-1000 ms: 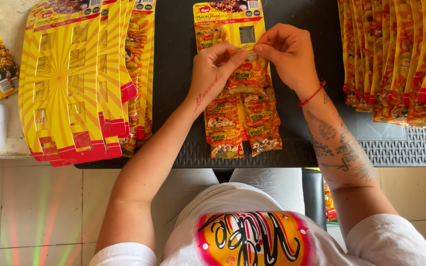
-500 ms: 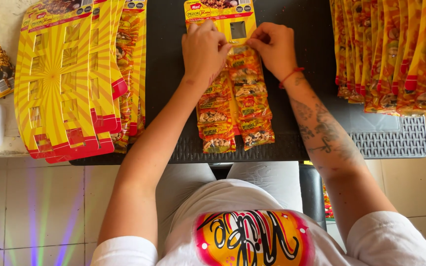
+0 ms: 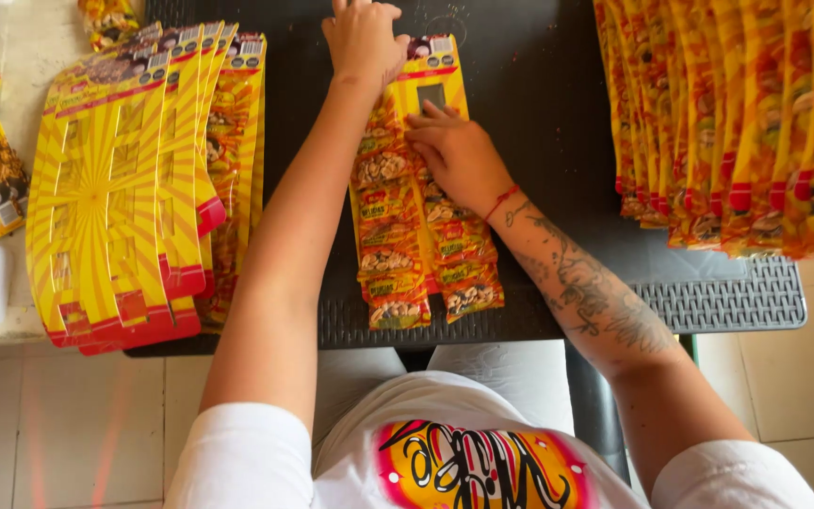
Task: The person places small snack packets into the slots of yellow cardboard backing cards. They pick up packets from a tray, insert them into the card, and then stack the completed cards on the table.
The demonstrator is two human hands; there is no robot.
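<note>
Since half a second ago, both hands have shifted along the yellow display card (image 3: 429, 80): the left hand (image 3: 362, 40) now lies at the card's far end, fingers bent and pressing flat on its top edge, gripping nothing that shows. Just nearer the body, the right hand (image 3: 459, 155) rests palm-down, fingers spread, on the snack packets (image 3: 398, 236) fixed to the card. That card lies on the black tabletop (image 3: 529, 75), between a fanned stack of empty cards (image 3: 115, 188) and rows of filled ones (image 3: 737, 123).
</note>
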